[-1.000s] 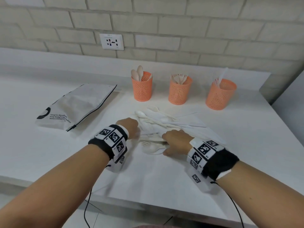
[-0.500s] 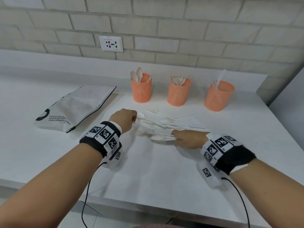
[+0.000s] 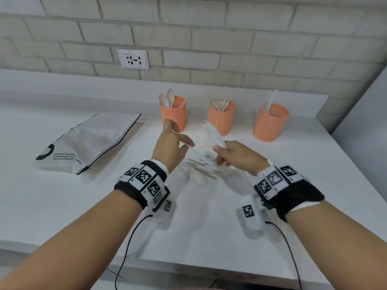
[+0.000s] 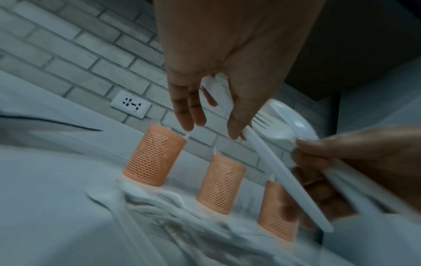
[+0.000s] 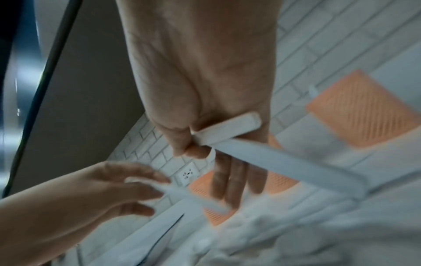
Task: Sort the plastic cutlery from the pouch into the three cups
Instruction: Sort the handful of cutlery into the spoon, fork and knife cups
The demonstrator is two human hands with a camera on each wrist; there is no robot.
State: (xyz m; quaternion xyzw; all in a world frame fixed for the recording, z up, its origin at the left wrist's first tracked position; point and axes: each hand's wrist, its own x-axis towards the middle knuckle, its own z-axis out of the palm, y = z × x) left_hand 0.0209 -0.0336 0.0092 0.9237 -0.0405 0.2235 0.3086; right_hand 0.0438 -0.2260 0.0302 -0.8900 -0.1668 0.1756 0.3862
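Note:
Three orange mesh cups stand in a row at the back: the left cup has spoons, the middle cup forks, the right cup knives. A loose pile of white cutlery lies on the counter before them. My right hand is raised over the pile and pinches a white spoon and fork by their handles. My left hand is up in front of the left cup. It pinches a long white utensil between thumb and fingers; its kind is unclear through blur. The white pouch lies flat at the left.
The white counter ends in a front edge near me and a low ledge behind the cups. A brick wall with a socket rises behind. A grey panel stands at the right end.
Both hands have lifted off the cutlery pile. The right hand rose with the spoon and fork it gathered; the left hand moved up and back toward the left cup with a utensil.

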